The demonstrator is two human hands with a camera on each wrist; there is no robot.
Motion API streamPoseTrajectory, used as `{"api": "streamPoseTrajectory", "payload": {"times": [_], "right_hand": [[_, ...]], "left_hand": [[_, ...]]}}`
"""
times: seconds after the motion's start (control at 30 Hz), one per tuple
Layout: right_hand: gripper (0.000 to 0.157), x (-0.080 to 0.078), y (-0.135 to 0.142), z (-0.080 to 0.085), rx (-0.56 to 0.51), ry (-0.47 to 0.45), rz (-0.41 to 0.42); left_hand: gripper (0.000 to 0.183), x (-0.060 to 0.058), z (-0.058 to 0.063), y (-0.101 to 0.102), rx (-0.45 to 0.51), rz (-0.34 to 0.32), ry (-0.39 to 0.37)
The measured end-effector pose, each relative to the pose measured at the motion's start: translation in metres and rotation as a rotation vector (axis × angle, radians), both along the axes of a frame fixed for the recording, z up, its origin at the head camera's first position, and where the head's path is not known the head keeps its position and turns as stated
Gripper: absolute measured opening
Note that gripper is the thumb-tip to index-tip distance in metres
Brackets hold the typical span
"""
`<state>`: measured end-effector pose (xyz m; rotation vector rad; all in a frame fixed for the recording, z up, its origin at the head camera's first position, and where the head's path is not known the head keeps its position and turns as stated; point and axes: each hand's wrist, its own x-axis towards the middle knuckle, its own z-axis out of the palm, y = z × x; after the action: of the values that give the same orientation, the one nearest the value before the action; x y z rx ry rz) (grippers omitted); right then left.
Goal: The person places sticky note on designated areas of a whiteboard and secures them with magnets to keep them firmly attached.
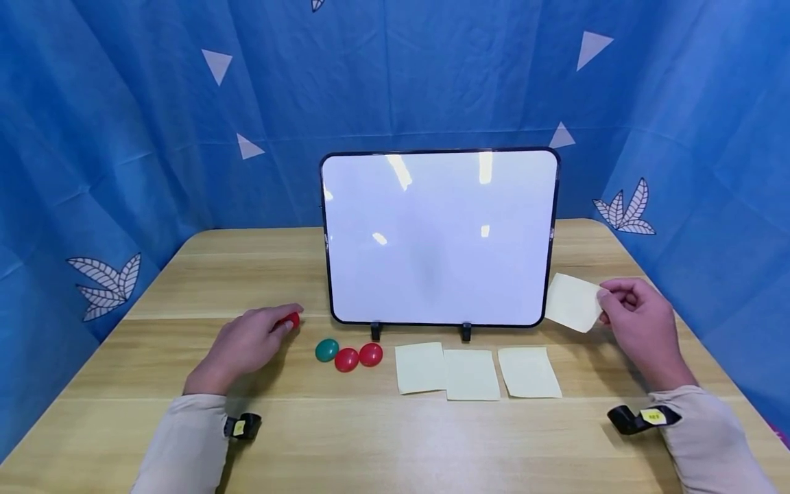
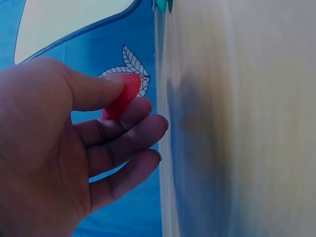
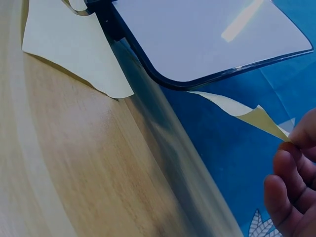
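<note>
My left hand [image 1: 249, 341] pinches a red round magnet [image 2: 123, 96] between thumb and fingers, above the table left of the whiteboard. In my right hand [image 1: 642, 322] a pale yellow paper sheet [image 1: 574, 302] is pinched at its right edge, beside the board's lower right corner. The right wrist view shows that sheet nearly edge-on, slightly curled. The whiteboard [image 1: 438, 240] stands upright on black feet [image 1: 376, 331], its surface bare except for light reflections. A green round magnet [image 1: 327, 350] and two red ones [image 1: 346, 359] lie in front of its lower left corner.
Three more pale yellow sheets [image 1: 472, 375] lie in a row on the wooden table [image 1: 370, 446] before the board, the left two touching. A blue curtain [image 1: 432, 75] with leaf and triangle prints hangs behind and at both sides. Each wrist wears a black strapped camera [image 1: 642, 417].
</note>
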<state>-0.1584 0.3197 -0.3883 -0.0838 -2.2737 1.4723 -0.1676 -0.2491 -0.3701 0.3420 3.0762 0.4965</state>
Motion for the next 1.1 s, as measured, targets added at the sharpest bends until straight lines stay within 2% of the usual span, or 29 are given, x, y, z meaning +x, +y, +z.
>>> {"api": "streamPoseTrajectory", "payload": {"times": [0.13, 0.3, 0.53, 0.67, 0.9, 1.1], "right_hand": [[0.014, -0.0023, -0.0018, 0.0012, -0.009, 0.014, -0.012], [0.01, -0.005, -0.0028, 0.0029, -0.056, 0.007, -0.073], [0.006, -0.0047, -0.0048, 0.0075, -0.301, 0.008, -0.128], [0.005, -0.0038, -0.006, 0.0092, -0.364, 0.026, -0.159], [0.008, -0.0024, -0.0071, 0.0089, -0.475, 0.081, -0.141], [0.009, 0.0004, -0.0082, 0.0084, -0.473, 0.081, -0.132]], "left_hand": [[0.039, -0.0003, -0.0003, -0.0002, 0.01, 0.01, -0.001], [0.038, 0.0013, -0.001, -0.002, 0.015, 0.022, -0.008], [0.039, 0.0027, -0.0008, -0.0043, 0.02, 0.035, 0.004], [0.041, 0.0013, -0.0003, -0.0029, 0.029, 0.035, 0.016], [0.044, 0.0002, 0.0026, 0.0007, 0.069, 0.049, 0.009], [0.045, -0.0013, 0.0026, 0.003, 0.091, 0.049, -0.024]]}}
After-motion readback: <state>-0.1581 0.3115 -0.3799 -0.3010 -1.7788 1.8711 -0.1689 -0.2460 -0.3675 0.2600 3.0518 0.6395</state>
